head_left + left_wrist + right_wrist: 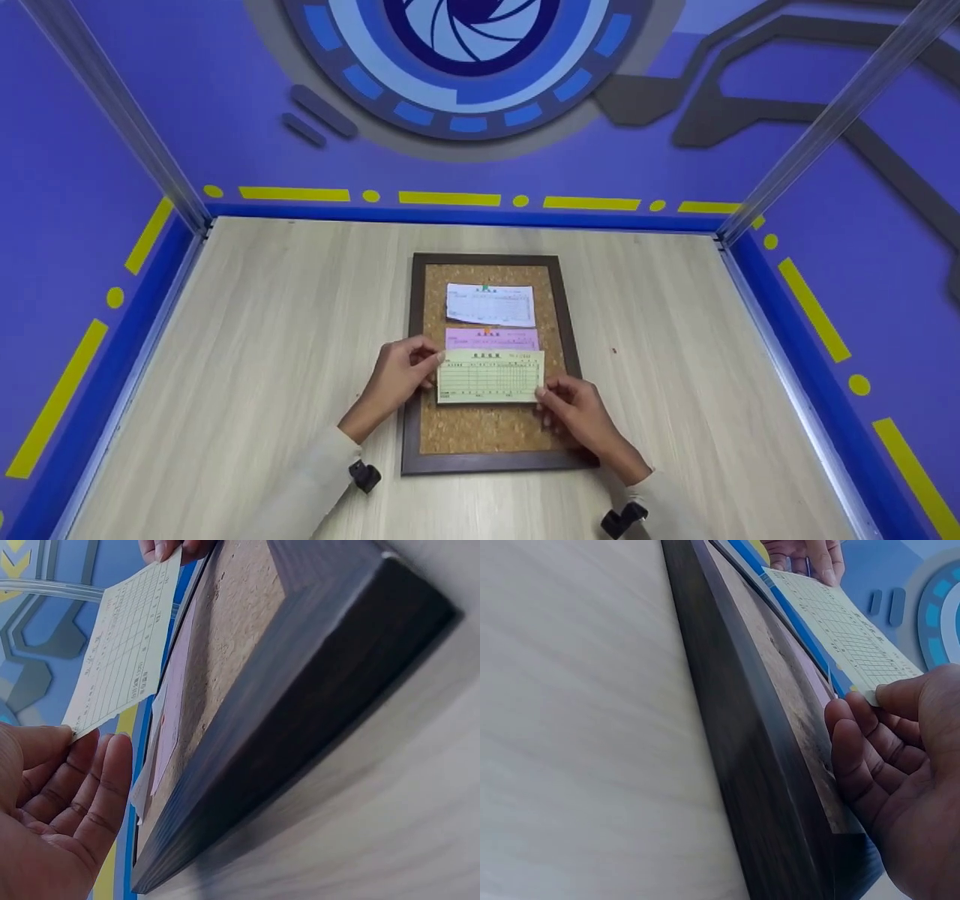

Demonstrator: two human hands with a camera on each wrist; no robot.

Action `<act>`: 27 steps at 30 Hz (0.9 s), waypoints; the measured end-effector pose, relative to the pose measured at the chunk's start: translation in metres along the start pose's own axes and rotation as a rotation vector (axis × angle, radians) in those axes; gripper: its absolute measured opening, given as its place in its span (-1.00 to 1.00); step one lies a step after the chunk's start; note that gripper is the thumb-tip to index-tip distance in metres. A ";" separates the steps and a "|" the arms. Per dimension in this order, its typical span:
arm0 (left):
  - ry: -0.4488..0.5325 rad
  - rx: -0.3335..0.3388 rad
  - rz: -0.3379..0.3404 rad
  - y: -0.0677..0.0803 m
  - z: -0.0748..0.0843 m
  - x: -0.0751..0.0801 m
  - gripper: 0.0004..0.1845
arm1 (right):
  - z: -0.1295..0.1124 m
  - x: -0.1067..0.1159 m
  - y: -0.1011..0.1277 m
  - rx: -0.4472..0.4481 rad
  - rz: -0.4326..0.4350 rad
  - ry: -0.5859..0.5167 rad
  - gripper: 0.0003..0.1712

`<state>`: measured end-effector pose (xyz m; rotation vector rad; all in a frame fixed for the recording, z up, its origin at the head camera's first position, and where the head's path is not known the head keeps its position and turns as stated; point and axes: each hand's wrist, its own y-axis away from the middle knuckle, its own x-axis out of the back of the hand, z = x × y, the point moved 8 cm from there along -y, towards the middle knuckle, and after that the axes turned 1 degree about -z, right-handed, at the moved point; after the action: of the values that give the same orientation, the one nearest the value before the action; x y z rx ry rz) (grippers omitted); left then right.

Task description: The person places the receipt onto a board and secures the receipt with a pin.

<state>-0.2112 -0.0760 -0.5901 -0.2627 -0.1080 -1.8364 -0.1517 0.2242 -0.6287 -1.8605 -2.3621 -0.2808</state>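
Note:
A pale green printed form [490, 379] is pinched between both hands above a framed cork board [480, 435]. My left hand [397, 375] holds its left edge between thumb and finger, and my right hand [581, 416] grips the lower right corner the same way. Both wrist views show the form [124, 645] raised off the cork. Higher on the board, a pink form [491, 340] hangs by an orange pushpin [487, 330], its lower part hidden behind the green one. Above that, a white form [490, 305] hangs by a green pushpin [486, 287].
The board's dark wooden frame [409, 442] lies on a light wood-grain table [262, 337]. Blue printed walls [465, 172] enclose the back and both sides, with clear corner posts [127, 112]. A small dark speck [613, 350] lies right of the board.

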 end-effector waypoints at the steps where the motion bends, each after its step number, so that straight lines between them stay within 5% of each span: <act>1: 0.004 -0.001 0.001 -0.001 0.000 -0.001 -0.96 | 0.000 0.001 0.000 0.002 0.002 0.006 -0.68; 27: -0.027 0.046 -0.026 -0.004 -0.009 -0.015 -0.92 | 0.012 0.011 0.010 -0.038 -0.021 0.020 -0.65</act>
<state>-0.2125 -0.0621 -0.6017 -0.2552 -0.1731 -1.8538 -0.1447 0.2394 -0.6374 -1.8406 -2.3811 -0.3470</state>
